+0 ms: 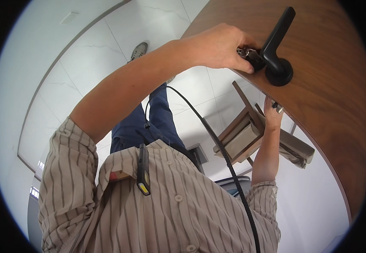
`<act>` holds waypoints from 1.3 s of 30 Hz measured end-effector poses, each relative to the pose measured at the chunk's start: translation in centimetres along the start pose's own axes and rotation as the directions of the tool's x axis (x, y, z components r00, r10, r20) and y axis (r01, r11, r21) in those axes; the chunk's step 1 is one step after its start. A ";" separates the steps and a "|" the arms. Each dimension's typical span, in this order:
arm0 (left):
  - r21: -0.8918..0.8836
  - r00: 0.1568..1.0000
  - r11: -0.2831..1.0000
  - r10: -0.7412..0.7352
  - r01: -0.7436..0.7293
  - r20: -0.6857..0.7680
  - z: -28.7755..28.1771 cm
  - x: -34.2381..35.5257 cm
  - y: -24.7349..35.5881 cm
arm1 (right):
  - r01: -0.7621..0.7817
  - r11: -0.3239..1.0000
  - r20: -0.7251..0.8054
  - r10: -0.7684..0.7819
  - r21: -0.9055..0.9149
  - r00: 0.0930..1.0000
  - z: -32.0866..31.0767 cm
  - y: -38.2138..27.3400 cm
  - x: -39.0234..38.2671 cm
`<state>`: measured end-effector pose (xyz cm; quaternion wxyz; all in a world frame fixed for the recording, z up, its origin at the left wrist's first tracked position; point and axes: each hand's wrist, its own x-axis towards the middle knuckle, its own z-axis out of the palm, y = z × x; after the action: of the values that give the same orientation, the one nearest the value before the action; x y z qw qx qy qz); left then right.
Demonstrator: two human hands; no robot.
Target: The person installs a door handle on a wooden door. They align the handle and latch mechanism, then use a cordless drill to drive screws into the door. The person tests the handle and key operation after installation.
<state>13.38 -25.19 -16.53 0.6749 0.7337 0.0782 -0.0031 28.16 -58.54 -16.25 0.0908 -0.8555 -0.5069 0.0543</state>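
A brown wooden door fills the upper right, with a black lever handle on its face. My left hand reaches across to the door beside the handle's base. Its thumb and fingers close round a small shiny metal piece set against a dark fitting; the exact kind is hard to make out. Lower along the door edge, my right hand is raised with its fingers curled, partly hidden. A small silver metal part shows at these fingers; whether it is held or fixed in the door edge I cannot tell.
A wooden chair with a pale cushion stands beyond my right forearm. White tiled floor lies under my feet. A black braided cable runs down over my striped shirt, and a black work light is clipped at the pocket.
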 end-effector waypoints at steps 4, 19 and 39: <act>0.009 0.999 0.999 0.038 -0.038 -0.029 0.3 -0.1 -0.5 | -0.290 0.950 0.132 0.275 0.116 0.952 0.0 -0.8 -0.5; 0.033 0.943 0.977 0.213 -0.211 -0.255 1.2 -0.3 -0.5 | -0.244 0.195 0.145 0.417 0.950 0.897 -0.4 -4.0 2.6; -0.054 0.962 0.983 0.159 -0.175 -0.223 0.8 -1.2 -1.0 | -0.114 0.304 0.027 0.274 0.946 0.961 -1.1 -5.4 2.0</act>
<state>12.20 -26.03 -17.50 0.6865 0.7085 0.0898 0.1370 24.74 -54.33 -14.05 0.5957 -0.7006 -0.2672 0.2879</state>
